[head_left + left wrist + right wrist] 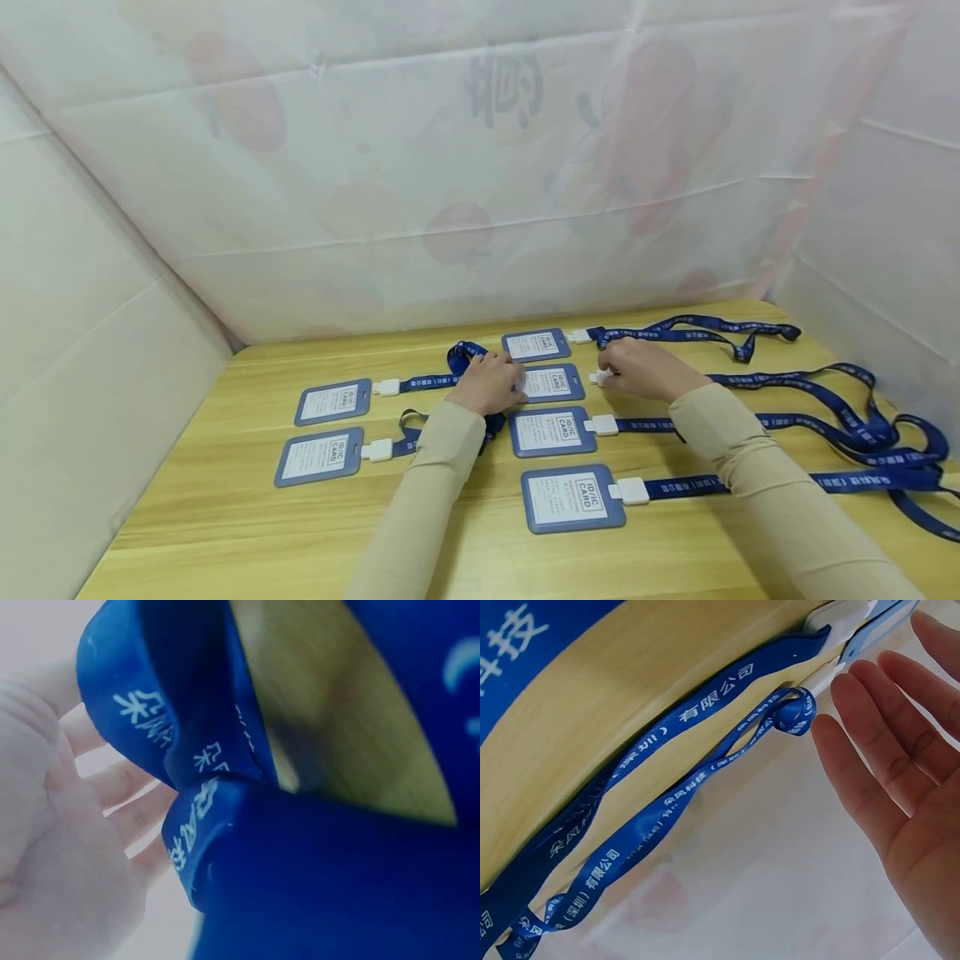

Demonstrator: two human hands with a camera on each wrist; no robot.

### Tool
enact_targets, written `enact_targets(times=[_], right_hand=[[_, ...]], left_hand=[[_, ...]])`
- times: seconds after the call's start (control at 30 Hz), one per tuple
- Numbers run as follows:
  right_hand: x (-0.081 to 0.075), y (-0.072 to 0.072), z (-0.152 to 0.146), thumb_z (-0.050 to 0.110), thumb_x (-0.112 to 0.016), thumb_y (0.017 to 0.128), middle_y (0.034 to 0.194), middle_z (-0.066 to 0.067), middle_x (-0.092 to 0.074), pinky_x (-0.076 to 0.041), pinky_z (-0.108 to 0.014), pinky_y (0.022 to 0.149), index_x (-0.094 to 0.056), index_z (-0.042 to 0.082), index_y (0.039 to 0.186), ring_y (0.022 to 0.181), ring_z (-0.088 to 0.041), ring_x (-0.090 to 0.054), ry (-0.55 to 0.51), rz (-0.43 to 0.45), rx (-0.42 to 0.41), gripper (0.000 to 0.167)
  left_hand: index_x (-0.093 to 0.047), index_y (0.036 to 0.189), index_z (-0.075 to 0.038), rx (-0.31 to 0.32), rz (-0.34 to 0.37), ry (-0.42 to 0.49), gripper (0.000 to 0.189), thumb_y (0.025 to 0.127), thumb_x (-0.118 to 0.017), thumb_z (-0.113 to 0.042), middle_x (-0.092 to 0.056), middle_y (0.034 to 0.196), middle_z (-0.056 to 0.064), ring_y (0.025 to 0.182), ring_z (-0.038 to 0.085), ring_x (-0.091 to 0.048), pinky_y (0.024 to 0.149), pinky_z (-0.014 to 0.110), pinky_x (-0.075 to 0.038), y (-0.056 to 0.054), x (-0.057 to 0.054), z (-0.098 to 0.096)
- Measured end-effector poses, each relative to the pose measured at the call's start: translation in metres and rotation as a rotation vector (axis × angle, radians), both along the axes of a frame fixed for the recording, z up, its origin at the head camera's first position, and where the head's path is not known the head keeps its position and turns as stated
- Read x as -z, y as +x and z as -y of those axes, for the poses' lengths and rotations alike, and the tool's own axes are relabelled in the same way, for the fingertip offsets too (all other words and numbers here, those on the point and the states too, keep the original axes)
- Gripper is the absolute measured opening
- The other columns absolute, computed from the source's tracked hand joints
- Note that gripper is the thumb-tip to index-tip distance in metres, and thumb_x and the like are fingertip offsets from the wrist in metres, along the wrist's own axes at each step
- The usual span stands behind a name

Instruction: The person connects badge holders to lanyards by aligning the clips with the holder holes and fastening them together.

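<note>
Several blue ID card holders with white card inserts, white clips and navy lanyards lie on the wooden table. My left hand (491, 382) touches the left edge of the second card holder (558, 382) in the right-hand column. Its fingers (120, 784) look fairly straight in the left wrist view, partly behind a navy lanyard (135, 697). My right hand (645, 368) is over that row's white clip (598, 378), covering part of it; the clip sits just apart from the holder. Long, nearly straight fingers (877, 735) show in the right wrist view, with no object visibly pinched.
Three other holders fill the right column: top (536, 344), third (551, 431), nearest (573, 498). Two more, an upper holder (333, 402) and a lower holder (318, 457), lie left. Loose lanyards (885, 433) pile up at right. White sheets (375, 167) enclose the table.
</note>
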State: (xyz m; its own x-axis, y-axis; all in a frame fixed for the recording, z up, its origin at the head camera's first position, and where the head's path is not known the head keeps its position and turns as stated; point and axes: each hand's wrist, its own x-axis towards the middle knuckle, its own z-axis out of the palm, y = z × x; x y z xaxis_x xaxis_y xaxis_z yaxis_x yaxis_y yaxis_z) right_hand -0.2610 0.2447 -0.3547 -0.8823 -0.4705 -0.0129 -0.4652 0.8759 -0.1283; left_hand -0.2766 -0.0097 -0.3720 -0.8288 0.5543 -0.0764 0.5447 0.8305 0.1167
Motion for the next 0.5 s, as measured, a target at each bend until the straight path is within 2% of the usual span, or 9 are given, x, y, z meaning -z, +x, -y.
enact_targets(times=[0.27, 0.5], right_hand=[[0.006, 0.000, -0.003, 0.008, -0.076, 0.090, 0.104, -0.015, -0.069, -0.056, -0.046, 0.085, -0.075, -0.002, 0.105, 0.095, -0.031, -0.065, -0.002, -0.021, 0.022, 0.018], [0.013, -0.002, -0.001, 0.008, -0.071, 0.094, 0.122, -0.024, -0.064, -0.050, -0.054, 0.097, -0.068, -0.005, 0.120, 0.115, -0.041, -0.061, 0.016, 0.026, 0.057, 0.030]], left_hand=[[-0.065, 0.136, -0.012, -0.005, 0.014, -0.008, 0.048, 0.096, -0.072, -0.037, -0.056, 0.144, 0.008, 0.137, 0.027, -0.047, 0.115, 0.045, -0.034, 0.000, 0.001, 0.003], [-0.063, 0.139, -0.013, -0.010, 0.021, -0.034, 0.051, 0.096, -0.071, -0.040, -0.055, 0.145, 0.007, 0.137, 0.026, -0.047, 0.114, 0.044, -0.035, -0.002, 0.002, 0.003]])
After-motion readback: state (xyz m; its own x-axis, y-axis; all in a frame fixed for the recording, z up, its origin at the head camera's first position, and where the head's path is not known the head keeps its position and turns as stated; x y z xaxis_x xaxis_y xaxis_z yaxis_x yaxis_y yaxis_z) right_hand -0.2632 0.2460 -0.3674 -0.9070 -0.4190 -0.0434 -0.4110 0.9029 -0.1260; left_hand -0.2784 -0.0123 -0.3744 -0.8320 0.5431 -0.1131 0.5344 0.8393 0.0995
